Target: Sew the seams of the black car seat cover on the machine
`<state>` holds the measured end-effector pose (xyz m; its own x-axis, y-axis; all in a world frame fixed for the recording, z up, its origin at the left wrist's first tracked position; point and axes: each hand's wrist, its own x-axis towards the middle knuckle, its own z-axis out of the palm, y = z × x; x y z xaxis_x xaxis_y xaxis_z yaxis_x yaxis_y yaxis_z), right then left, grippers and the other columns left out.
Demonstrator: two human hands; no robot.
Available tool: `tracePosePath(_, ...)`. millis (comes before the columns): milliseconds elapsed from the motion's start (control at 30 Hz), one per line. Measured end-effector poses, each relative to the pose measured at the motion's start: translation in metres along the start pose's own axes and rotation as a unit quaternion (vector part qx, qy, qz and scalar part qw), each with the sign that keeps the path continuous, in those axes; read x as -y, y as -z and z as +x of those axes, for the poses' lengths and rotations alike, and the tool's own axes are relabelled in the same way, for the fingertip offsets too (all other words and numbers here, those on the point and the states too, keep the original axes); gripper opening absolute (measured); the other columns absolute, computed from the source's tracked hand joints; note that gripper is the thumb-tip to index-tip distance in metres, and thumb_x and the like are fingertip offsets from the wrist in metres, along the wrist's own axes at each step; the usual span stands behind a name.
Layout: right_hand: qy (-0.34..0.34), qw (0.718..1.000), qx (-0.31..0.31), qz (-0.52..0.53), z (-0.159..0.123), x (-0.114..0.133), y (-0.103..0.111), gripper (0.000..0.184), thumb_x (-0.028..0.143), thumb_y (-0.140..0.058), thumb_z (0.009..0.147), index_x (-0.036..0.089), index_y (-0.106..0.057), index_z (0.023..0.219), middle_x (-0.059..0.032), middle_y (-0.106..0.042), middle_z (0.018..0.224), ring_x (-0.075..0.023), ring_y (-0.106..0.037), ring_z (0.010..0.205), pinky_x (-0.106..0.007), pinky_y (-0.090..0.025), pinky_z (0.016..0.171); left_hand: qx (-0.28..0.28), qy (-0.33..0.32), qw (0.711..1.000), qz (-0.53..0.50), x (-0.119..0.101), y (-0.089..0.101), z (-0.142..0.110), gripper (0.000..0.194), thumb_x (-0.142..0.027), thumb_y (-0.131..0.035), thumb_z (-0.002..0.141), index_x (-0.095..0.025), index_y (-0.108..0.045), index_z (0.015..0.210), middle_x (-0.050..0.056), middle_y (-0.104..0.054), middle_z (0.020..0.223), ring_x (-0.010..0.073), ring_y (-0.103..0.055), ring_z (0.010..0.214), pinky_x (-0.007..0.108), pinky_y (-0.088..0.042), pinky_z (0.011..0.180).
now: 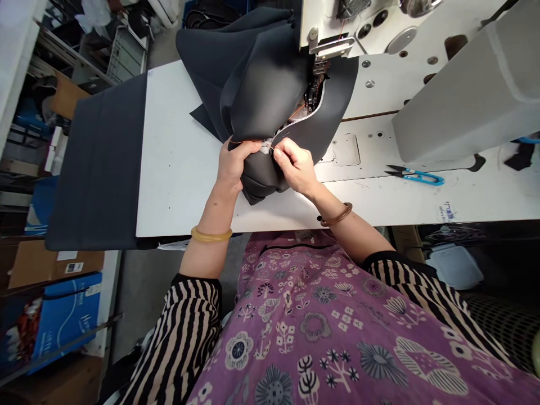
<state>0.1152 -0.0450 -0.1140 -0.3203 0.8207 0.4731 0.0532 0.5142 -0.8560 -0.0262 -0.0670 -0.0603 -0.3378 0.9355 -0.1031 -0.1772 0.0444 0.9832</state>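
Dark grey sheet material, smooth like leatherette, lies bunched under the head of a sewing machine. My left hand grips the material's folded edge, thumb on top by a pale patch of backing. Just right of that patch, my right hand has thumb and forefinger pinched at the edge, where an orange thread runs. Whether a fine tool is between those fingertips is too small to tell. The presser foot stands over the material, beyond my hands.
Blue-handled thread snips lie on the white table at right. A dark padded panel covers the table's left end. The grey machine column rises at right. Cardboard boxes stand at the lower left.
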Motion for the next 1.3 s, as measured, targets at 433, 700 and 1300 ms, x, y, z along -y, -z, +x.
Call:
tracePosePath(433,-0.064,0.994,-0.061,0.06,-0.002,-0.001,-0.008,0.061,0.077,-0.03,0.09,0.022,-0.033,0.064,0.0013,-0.036,0.062,-0.011,-0.036,0.057,-0.028,-0.04,0.058,-0.02,-0.059,0.997,0.036,-0.005,-0.01,-0.017,0.023,-0.019,-0.078,0.055,-0.019,-0.064,0.072,-0.002,-0.065,0.073,0.0131,-0.059,0.07,0.025,-0.048,0.068)
tracePosePath(700,0.018,0.996,-0.028,-0.084,0.006,-0.001,0.003,0.058,0.068,-0.025,0.096,0.021,-0.031,0.062,0.0015,-0.034,0.059,-0.0108,-0.033,0.056,-0.03,-0.032,0.057,-0.025,-0.044,0.998,0.021,-0.005,-0.01,-0.016,0.021,-0.017,-0.077,0.053,-0.019,-0.065,0.069,-0.005,-0.063,0.068,0.0105,-0.057,0.065,0.022,-0.048,0.062)
tracePosePath(1300,-0.085,0.992,-0.061,0.071,-0.009,0.002,0.003,0.06,0.072,-0.035,0.092,0.022,-0.036,0.059,0.0036,-0.034,0.053,-0.0093,-0.031,0.047,-0.029,-0.033,0.048,-0.017,-0.073,0.996,0.043,-0.003,-0.012,-0.02,0.021,-0.018,-0.079,0.058,-0.019,-0.064,0.073,-0.003,-0.061,0.07,0.0127,-0.058,0.068,0.026,-0.048,0.066)
